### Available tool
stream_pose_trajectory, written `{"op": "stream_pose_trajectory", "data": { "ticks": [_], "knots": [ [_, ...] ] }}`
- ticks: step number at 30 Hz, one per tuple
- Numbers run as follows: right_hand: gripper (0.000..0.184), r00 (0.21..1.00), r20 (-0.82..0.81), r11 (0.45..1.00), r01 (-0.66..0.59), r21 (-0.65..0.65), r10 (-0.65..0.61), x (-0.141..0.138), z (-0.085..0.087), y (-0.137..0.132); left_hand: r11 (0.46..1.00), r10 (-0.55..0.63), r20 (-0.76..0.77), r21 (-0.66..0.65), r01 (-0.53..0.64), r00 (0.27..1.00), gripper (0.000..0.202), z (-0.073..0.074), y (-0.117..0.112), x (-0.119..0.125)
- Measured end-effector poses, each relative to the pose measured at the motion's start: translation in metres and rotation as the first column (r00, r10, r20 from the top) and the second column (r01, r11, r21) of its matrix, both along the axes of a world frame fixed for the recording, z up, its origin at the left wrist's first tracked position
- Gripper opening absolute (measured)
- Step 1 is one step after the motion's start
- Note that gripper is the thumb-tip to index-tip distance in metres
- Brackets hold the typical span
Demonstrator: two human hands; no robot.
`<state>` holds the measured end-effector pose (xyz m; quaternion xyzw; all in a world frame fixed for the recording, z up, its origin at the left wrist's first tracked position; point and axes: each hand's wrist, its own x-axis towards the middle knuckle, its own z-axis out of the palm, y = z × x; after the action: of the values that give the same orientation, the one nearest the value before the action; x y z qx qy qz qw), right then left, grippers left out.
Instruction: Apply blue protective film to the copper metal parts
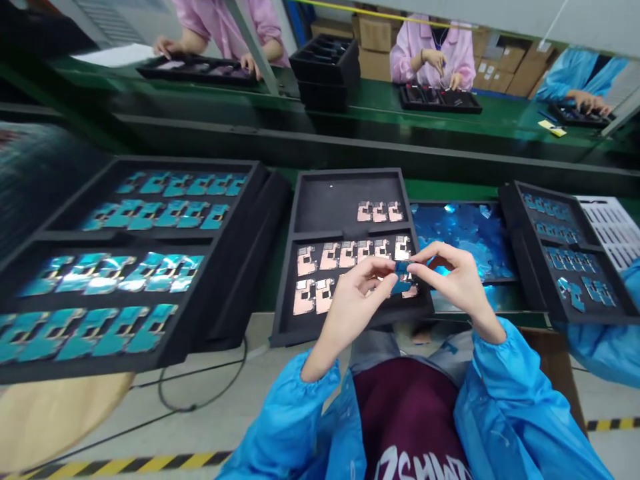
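Observation:
A small blue film piece is pinched between the fingertips of my left hand and my right hand. Both hands hover over a black foam tray holding rows of copper-coloured metal plates. My hands hide part of the lower rows. Just right of my right hand, a tray holds a loose heap of blue film pieces. To the left lies a larger black tray of plates with teal covers.
At the right stand a black tray of teal-covered parts and a white slotted rack. Beyond lies a green conveyor belt with a stack of black trays. Across it, several co-workers in pink and blue gowns handle trays.

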<state>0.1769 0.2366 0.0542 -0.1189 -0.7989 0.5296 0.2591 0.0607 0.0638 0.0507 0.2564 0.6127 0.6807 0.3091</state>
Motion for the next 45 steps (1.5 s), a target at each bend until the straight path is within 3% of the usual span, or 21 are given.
{"op": "stream_pose_trajectory", "data": {
  "ticks": [5,10,15,20,23,28,33,39,45],
  "knots": [
    [0.029,1.0,0.007,0.998,-0.011,-0.07,0.011,0.007,-0.005,-0.016,0.997,-0.077,0.113,0.012,0.076,0.991,0.021,-0.006,-0.009,0.006],
    [0.016,0.997,-0.07,0.975,0.058,0.215,-0.043,0.014,-0.011,-0.026,0.99,-0.123,0.335,0.1,0.094,0.934,0.034,-0.022,-0.015,0.012],
    [0.023,0.967,-0.243,0.85,0.195,0.49,-0.081,0.022,-0.009,-0.034,0.992,-0.102,0.341,0.109,0.069,0.934,0.035,-0.026,-0.017,0.018],
    [0.024,0.956,-0.278,0.805,0.237,0.544,-0.093,0.029,-0.012,-0.039,0.992,-0.102,0.357,0.107,0.068,0.929,0.033,-0.026,-0.017,0.027],
    [0.027,0.967,-0.25,0.744,0.199,0.637,-0.044,0.037,-0.018,-0.039,0.994,-0.077,0.424,0.108,0.034,0.903,0.036,-0.031,-0.018,0.032],
    [0.028,0.983,-0.139,0.597,0.039,0.801,0.123,0.055,-0.018,-0.041,0.995,-0.018,0.573,0.094,-0.043,0.82,0.046,-0.037,-0.02,0.032],
    [0.025,0.96,-0.156,0.549,0.003,0.836,0.231,0.066,-0.011,-0.046,0.992,0.056,0.585,0.062,-0.113,0.809,0.047,-0.036,-0.023,0.029],
    [0.021,0.964,-0.171,0.461,0.061,0.886,0.202,0.072,-0.013,-0.045,0.986,0.115,0.488,0.052,-0.16,0.865,0.037,-0.033,-0.024,0.023],
    [0.016,0.954,-0.208,0.489,0.078,0.869,0.217,0.069,-0.021,-0.043,0.981,0.066,0.504,0.126,-0.149,0.861,0.038,-0.033,-0.018,0.024]
  ]
}}
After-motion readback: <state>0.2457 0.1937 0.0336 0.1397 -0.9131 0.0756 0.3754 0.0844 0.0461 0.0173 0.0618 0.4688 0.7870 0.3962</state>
